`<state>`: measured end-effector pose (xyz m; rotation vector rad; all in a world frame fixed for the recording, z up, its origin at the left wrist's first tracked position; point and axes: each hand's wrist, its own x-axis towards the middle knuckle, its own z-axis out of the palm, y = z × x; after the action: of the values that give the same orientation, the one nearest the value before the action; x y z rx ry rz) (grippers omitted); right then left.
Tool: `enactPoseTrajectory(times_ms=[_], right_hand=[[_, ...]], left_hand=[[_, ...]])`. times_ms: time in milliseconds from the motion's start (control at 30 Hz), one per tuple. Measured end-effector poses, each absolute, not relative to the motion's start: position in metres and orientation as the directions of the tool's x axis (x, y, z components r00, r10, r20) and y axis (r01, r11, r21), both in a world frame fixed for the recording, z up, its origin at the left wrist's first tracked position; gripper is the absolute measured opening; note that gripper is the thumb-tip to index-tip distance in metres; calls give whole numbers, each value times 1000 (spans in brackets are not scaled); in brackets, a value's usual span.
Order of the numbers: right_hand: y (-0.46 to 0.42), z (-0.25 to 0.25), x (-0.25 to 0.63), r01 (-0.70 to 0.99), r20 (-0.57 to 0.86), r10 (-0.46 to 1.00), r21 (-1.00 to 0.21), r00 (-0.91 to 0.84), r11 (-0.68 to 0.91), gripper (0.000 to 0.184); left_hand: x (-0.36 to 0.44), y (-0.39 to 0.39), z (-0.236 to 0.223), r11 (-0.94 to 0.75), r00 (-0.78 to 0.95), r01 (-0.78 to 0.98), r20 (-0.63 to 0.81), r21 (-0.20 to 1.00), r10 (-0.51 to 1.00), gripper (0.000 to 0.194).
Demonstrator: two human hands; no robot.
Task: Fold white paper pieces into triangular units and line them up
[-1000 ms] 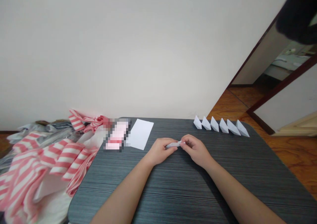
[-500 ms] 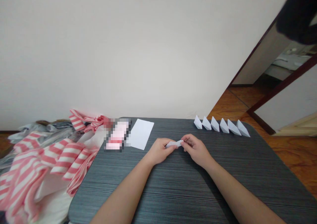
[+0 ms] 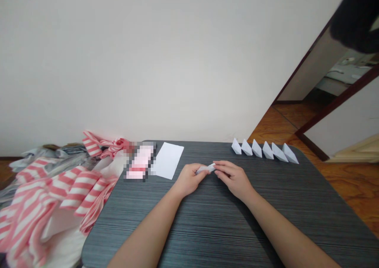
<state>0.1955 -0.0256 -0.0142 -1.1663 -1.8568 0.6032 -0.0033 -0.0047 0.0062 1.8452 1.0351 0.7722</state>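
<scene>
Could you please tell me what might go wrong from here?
The small folded paper looks thin, so the left hand pinching it might crumple it.
It might also slip, as the right hand is only at one end of it.
The row of six folded paper shapes sits near the far edge of the table, so a bump could push some off.

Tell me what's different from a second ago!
The right hand has opened its pinch on the folded white paper, fingers straighter now. The left hand still holds it, shifted slightly left. The six paper boats and flat paper sheet stayed put.
</scene>
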Motion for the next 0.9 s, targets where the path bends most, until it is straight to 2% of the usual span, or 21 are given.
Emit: enactPoseTrajectory(times_ms=[267, 400, 733, 900], right_hand=[[-27, -11, 195, 487, 311, 924, -786, -220, 381, 14], [-27, -7, 192, 496, 312, 924, -780, -220, 381, 14], [-28, -1, 188, 481, 311, 913, -778, -264, 404, 16], [-28, -5, 186, 481, 287, 936, -804, -201, 350, 14]], left_hand=[[-3, -3, 4, -326, 490, 288, 154, 900, 858, 28], [-2, -3, 4, -344, 511, 280, 165, 896, 844, 27], [-2, -7, 5, -263, 509, 288, 85, 921, 856, 28], [-1, -6, 8, -254, 490, 315, 72, 914, 869, 32]])
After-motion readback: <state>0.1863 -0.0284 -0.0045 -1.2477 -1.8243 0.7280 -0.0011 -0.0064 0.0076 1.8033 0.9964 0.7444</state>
